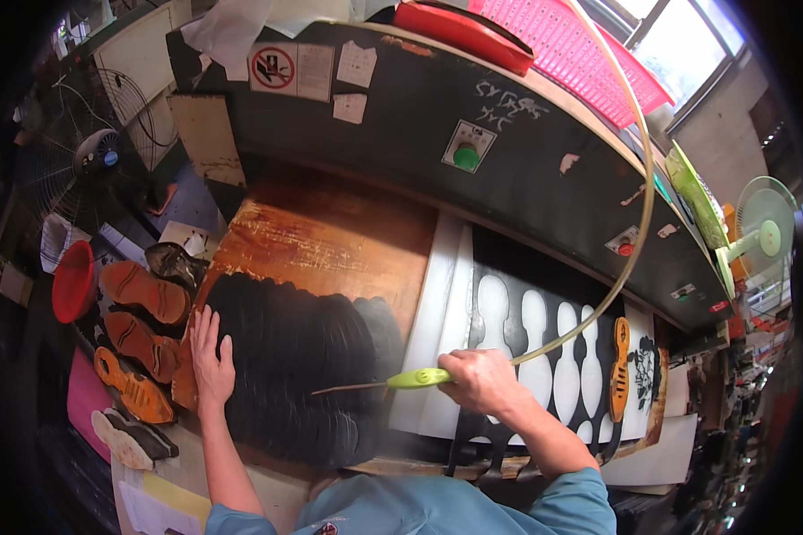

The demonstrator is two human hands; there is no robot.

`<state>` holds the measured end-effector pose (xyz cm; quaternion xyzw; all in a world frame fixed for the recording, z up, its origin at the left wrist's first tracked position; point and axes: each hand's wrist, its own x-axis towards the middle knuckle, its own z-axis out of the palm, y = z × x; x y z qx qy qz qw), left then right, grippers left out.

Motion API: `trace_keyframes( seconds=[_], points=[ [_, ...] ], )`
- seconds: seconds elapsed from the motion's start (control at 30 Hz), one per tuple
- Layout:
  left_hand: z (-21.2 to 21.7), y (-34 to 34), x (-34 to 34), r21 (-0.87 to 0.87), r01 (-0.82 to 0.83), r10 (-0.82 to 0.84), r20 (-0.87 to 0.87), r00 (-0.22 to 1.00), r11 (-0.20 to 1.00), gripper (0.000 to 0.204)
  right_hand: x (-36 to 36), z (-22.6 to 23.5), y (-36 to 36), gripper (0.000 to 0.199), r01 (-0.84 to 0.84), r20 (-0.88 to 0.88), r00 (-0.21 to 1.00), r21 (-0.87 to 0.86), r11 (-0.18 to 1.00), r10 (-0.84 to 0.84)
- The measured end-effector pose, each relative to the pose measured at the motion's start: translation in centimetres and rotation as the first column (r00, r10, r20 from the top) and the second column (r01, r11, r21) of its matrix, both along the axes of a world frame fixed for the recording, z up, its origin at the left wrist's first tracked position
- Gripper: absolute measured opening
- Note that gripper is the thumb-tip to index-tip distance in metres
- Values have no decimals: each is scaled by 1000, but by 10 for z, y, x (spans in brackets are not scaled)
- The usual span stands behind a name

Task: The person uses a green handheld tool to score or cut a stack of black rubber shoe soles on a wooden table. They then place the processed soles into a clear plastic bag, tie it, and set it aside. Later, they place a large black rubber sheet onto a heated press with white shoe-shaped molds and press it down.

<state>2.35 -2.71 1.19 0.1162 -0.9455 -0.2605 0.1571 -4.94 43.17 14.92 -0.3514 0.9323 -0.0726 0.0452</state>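
My right hand (484,382) is closed around the lime-green handle of an air blow gun (419,378). A pale hose (629,259) runs from it up over the bench, and its thin nozzle points left across a row of black sole-shaped pieces (285,357). These pieces overlap closely, and their right end looks hazy and blurred. At the row's left edge, my left hand (211,361) lies with fingers stretched out against the pieces. To the right, a black sheet (549,308) with sole-shaped cut-outs lies over a white board (446,294), and an orange sole-shaped cutting die (620,370) stands on it.
Several orange-brown sole-shaped dies (143,290) and a red bowl (73,281) sit at left. A dark machine beam (375,116) with a green button (466,158) spans behind the worn brown board (330,241). Above are a pink basket (571,53) and a green fan (767,236).
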Motion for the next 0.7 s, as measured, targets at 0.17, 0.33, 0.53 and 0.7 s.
trace_keyframes(
  seconds=[0.17,0.33,0.53,0.7],
  points=[
    [-3,-1,1,69,-1,2,-26,1000,998,52,-32,55,45,20,163,-179,968,-83,983,-176],
    [0,2,0,14,9,-9,-33,999,1000,52,-95,153,86,26,216,-370,793,-574,790,-485],
    [0,2,0,9,15,-14,-39,999,1000,52,-178,244,84,52,501,-637,581,-212,839,-507],
    [-2,1,1,39,3,-1,-42,999,999,52,-227,267,63,61,480,-643,599,-188,857,-477]
  ],
)
